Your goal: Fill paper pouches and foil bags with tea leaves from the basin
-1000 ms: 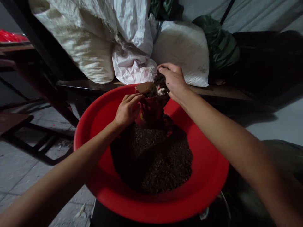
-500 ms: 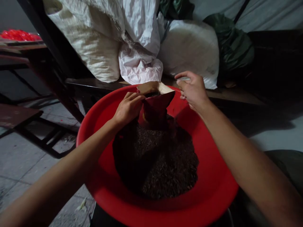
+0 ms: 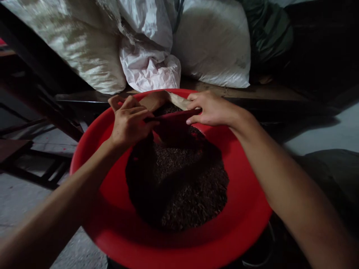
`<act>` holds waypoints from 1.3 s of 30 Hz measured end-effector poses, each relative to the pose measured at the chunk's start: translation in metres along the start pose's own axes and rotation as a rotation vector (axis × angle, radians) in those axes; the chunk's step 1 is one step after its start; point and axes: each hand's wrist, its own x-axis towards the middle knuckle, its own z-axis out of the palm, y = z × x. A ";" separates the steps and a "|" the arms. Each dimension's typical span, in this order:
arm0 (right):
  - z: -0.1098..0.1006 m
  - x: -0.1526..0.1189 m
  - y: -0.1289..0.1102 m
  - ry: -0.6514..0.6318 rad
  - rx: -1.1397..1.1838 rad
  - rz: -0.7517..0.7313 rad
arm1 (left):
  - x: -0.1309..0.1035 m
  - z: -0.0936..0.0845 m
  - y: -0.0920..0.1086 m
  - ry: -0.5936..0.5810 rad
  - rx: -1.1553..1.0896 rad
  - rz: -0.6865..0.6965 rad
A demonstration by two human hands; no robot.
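A wide red basin (image 3: 242,209) holds a heap of dark, loose, dry bits (image 3: 193,200) too small to name. At the basin's far side stands a dark red bag (image 3: 172,129) with a brown and pale inner side; its mouth gapes upward and shows dark bits within. My left hand (image 3: 130,121) is closed on the left edge of the mouth, thumb toward the bag. On the right edge, my right hand (image 3: 211,108) pinches the rim between thumb and fingers. Shadow hides the bag's lower part where it meets the heap.
White woven sacks (image 3: 211,41) and a crumpled white bag (image 3: 151,71) rest on a wooden ledge (image 3: 218,90) behind the basin. A dark green bundle (image 3: 269,30) lies at the back right. To the left stands a low stool (image 3: 36,164) on the tiled floor.
My right hand has moved from beside the bag onto its right edge and closed there. The bag's mouth is spread wider. My left hand has shifted its hold, and the view has tilted down.
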 end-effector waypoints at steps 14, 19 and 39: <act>0.027 0.012 -0.038 0.279 -0.042 -0.107 | -0.008 0.019 0.004 -0.048 -0.304 -0.054; 0.031 0.020 -0.048 0.007 -0.176 -0.074 | -0.007 0.020 0.011 -0.008 -0.321 -0.019; 0.004 0.008 0.024 0.499 -0.086 0.447 | -0.001 0.017 0.008 0.071 -0.253 -0.161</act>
